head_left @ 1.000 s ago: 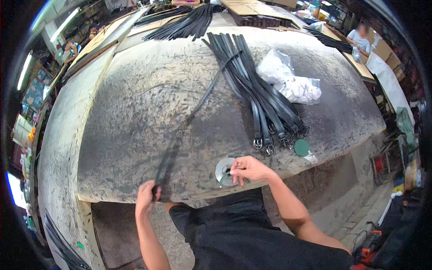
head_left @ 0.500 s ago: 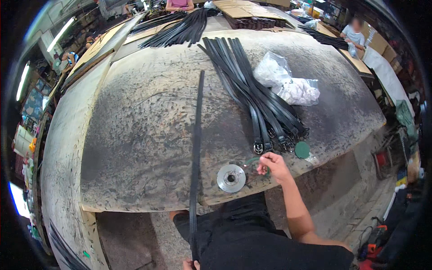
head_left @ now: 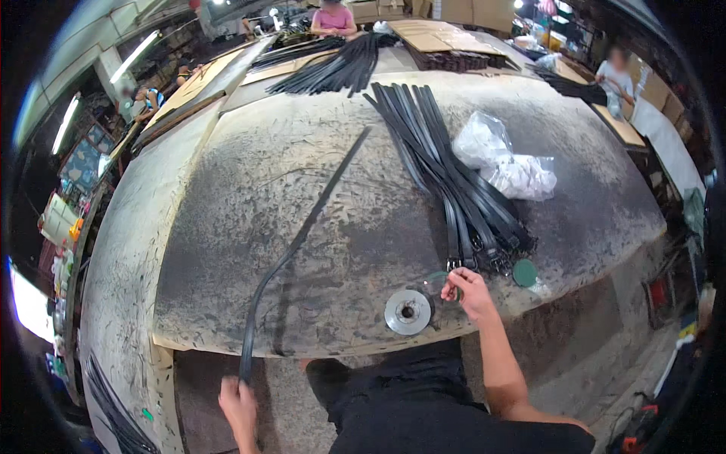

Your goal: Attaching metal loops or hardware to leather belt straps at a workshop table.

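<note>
Black flat strap (head_left: 302, 232) crosses the broad, stained table (head_left: 219, 265) into the clasped, blurred left hand (head_left: 238, 407), which hides its end. The right hand (head_left: 470, 294), fingers curled, pinches a thin green strip (head_left: 434, 277), partly hidden. Clear plastic bags (head_left: 495, 130) hold indistinct white contents (head_left: 510, 178).

A workshop: buckled black belts (head_left: 470, 181) heaped on a stained worktable (head_left: 363, 234), people (head_left: 333, 21) around it

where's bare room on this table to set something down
The widest bare patch of the table lies left of the single black strap; another runs between that strap and the belt bundle. A smaller one sits right of the plastic bags. It's crowded around the buckles, green disc, silver disc and right hand.
</note>
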### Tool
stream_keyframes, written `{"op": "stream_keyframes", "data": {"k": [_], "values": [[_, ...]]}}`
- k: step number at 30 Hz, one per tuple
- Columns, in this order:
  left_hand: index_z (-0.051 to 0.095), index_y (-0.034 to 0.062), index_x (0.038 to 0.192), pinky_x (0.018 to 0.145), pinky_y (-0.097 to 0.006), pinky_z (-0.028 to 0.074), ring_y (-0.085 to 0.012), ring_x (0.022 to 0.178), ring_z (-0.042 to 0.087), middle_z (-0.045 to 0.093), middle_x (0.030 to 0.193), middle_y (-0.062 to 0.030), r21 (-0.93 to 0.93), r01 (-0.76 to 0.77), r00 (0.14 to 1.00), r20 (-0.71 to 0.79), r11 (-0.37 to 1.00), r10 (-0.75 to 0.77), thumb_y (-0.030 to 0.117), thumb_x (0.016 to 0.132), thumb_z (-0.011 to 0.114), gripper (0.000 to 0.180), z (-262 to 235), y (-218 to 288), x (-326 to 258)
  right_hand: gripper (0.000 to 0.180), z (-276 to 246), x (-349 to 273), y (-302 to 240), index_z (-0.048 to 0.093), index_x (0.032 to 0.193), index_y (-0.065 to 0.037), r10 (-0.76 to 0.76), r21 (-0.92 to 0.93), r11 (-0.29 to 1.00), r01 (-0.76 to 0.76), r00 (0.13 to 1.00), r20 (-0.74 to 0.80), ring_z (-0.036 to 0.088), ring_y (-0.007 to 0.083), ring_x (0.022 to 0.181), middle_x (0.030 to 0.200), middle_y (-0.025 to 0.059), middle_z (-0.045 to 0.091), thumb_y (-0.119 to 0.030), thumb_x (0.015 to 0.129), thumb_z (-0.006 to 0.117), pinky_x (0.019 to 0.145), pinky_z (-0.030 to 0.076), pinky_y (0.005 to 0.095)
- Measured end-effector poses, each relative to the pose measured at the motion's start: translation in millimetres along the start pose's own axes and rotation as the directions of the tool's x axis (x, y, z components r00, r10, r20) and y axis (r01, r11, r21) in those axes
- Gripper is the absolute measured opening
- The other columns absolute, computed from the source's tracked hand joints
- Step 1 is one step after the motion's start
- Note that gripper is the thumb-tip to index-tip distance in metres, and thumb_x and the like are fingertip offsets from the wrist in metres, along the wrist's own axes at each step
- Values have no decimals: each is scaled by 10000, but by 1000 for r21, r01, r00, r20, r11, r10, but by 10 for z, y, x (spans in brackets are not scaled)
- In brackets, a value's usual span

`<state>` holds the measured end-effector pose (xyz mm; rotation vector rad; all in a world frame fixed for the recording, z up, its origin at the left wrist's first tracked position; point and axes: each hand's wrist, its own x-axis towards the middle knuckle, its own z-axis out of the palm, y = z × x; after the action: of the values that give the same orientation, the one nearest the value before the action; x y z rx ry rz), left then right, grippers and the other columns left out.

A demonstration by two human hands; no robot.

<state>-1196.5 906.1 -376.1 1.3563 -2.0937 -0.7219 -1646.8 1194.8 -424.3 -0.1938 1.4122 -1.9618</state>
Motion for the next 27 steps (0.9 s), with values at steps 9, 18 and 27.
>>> {"op": "stream_keyframes", "data": {"k": [9,18,27], "values": [[585,22,948,509,-255,435,-107,582,511,559,707,-35,-114,284,936,250,952,-249,74,936,535,73,66,-56,-1833,142,-120,-35,31,589,936,-25,45,41,998,-44,999,-24,648,189,683,769,103,665,-161,973,580,609,498,312],[568,3,976,616,-313,486,-160,663,593,617,757,-84,-396,79,982,188,915,-4,99,944,530,108,1426,846,833,130,-178,-210,-64,592,937,-16,-8,111,994,18,996,-93,642,171,709,815,98,668,-141,970,582,609,487,296],[707,28,1027,788,-329,521,-220,829,673,717,908,-113,-395,-283,822,369,874,433,166,855,684,222,2553,2447,873,61,-779,-628,29,632,959,-46,-164,303,895,328,872,-460,548,102,666,803,15,611,-90,921,648,584,445,253]]}}
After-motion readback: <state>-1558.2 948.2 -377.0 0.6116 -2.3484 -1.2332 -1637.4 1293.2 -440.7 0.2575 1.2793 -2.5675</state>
